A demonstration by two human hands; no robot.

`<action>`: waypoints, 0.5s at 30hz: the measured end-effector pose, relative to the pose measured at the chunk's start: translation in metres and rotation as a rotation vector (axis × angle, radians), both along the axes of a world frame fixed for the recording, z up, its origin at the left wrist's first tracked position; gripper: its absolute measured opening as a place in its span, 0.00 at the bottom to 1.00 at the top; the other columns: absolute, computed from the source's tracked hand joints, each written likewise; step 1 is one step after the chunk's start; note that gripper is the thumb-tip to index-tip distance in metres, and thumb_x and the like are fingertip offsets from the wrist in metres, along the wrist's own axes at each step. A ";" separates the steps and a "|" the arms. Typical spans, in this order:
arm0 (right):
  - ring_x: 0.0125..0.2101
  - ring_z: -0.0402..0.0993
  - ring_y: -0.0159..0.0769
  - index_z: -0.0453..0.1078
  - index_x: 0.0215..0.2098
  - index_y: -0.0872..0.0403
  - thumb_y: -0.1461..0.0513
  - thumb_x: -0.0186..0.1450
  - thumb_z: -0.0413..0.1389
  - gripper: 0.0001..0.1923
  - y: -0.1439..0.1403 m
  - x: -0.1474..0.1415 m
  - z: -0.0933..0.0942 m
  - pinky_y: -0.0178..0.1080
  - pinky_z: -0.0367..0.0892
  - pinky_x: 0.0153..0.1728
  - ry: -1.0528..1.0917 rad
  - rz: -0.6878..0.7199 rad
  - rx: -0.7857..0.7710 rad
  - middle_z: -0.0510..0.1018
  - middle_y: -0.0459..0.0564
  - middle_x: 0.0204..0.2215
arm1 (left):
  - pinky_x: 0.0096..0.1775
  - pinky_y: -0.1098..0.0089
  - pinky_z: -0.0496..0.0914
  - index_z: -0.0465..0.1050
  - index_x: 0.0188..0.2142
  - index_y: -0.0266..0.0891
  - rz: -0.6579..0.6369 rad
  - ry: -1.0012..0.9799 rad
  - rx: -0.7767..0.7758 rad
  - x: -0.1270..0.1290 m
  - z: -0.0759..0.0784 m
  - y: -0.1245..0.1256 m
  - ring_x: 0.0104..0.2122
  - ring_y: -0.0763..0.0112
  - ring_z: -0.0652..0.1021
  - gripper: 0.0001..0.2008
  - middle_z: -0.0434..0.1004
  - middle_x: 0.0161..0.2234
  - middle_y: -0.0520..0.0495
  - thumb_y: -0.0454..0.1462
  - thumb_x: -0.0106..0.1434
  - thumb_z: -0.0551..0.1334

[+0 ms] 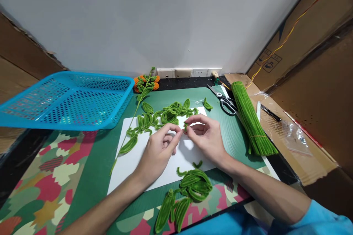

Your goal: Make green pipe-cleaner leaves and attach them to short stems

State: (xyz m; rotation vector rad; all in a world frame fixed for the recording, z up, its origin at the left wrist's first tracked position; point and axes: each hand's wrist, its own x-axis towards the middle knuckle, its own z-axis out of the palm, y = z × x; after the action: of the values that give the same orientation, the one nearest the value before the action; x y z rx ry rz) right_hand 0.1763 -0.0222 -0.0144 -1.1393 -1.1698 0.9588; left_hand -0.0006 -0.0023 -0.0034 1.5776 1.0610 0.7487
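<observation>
My left hand and my right hand meet over a white sheet of paper. Both are closed in a pinch on one small green pipe cleaner piece, mostly covered by the fingers. Behind the hands lie several leaf shapes bent from green pipe cleaners. A second heap of such leaves rests at the paper's near edge, closest to my right forearm. Left of my left hand, a long leafy pipe cleaner stem lies aslant, its top by orange pipe cleaner flowers.
A blue plastic basket stands at the left. To the right are scissors and a thick bundle of green pipe cleaners. Beyond them, a black pen and a clear plastic bag lie on cardboard. Wall sockets line the back.
</observation>
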 end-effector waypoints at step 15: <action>0.36 0.85 0.33 0.79 0.44 0.53 0.66 0.67 0.61 0.08 -0.005 0.001 -0.002 0.38 0.84 0.42 -0.218 0.069 0.193 0.85 0.49 0.38 | 0.27 0.73 0.64 0.72 0.45 0.42 0.048 0.005 0.007 -0.003 -0.008 0.001 0.24 0.73 0.72 0.10 0.70 0.25 0.56 0.46 0.73 0.63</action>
State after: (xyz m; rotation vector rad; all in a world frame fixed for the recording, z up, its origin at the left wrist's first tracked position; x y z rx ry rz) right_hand 0.1769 -0.0270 -0.0165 -1.0718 -1.4534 0.7678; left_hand -0.0032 -0.0010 -0.0115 1.5656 1.1046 0.7821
